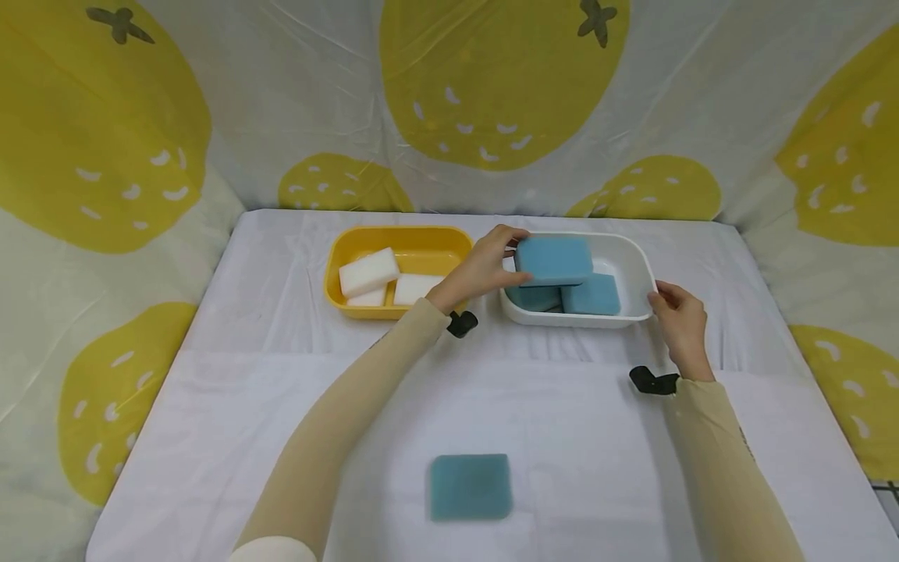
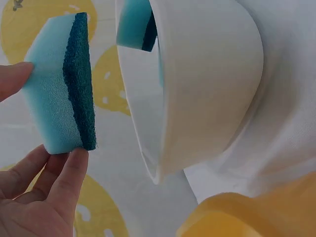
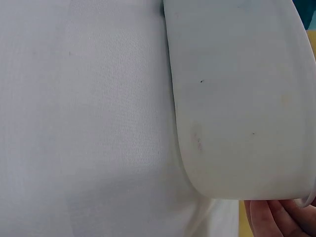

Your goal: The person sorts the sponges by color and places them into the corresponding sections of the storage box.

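Observation:
My left hand (image 1: 485,261) pinches a blue sponge (image 1: 555,260) by its edges, above the left part of a white basin (image 1: 635,269). In the left wrist view this sponge (image 2: 54,89) shows a light blue foam body and a dark scouring layer, and it is apart from the basin's rim. Two more blue sponges (image 1: 591,295) lie inside the basin, partly hidden by the held one. At the basin's right end, my right hand (image 1: 683,324) grips the rim; the right wrist view shows only some of its fingers (image 3: 274,217) beside the basin's wall.
A yellow basin (image 1: 435,238) stands to the left, with several white sponges (image 1: 368,272) in it. Another blue-green sponge (image 1: 470,487) lies flat near the front of the white-covered table (image 1: 576,437). A fruit-print curtain (image 1: 337,94) hangs behind and at both sides.

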A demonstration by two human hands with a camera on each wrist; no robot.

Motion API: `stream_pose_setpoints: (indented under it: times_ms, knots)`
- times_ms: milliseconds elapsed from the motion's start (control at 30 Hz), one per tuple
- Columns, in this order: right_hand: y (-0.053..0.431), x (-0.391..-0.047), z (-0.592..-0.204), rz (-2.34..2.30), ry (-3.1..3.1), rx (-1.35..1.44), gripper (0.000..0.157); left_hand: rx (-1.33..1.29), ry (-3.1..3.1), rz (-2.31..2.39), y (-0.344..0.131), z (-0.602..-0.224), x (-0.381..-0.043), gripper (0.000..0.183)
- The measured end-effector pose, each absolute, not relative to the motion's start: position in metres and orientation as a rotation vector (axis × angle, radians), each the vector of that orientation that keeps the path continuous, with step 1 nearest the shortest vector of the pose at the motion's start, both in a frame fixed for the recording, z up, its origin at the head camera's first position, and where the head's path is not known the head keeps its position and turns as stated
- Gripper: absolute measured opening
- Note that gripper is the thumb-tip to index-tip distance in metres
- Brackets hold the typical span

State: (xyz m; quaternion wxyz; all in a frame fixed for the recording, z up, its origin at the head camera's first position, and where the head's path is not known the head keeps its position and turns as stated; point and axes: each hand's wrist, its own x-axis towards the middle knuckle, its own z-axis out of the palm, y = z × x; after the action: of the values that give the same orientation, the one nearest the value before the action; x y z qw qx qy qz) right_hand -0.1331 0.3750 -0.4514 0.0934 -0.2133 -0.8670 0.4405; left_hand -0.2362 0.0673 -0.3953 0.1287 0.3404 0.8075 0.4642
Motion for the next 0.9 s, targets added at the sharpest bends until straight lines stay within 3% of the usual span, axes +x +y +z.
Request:
stream_pose_setpoints:
  times_ms: [500, 900]
  knots:
    - [0.372, -0.132, -0.449, 1.285, -2.577, -0.644, 0.044, 0.777, 2.439, 1.252, 0.07, -0.403, -0.254, 0.066]
    - [0.373, -0.133, -0.45, 1.285, -2.589, -0.657, 0.045, 0.81, 2.468, 1.227, 0.072, -0.41, -0.259, 0.068]
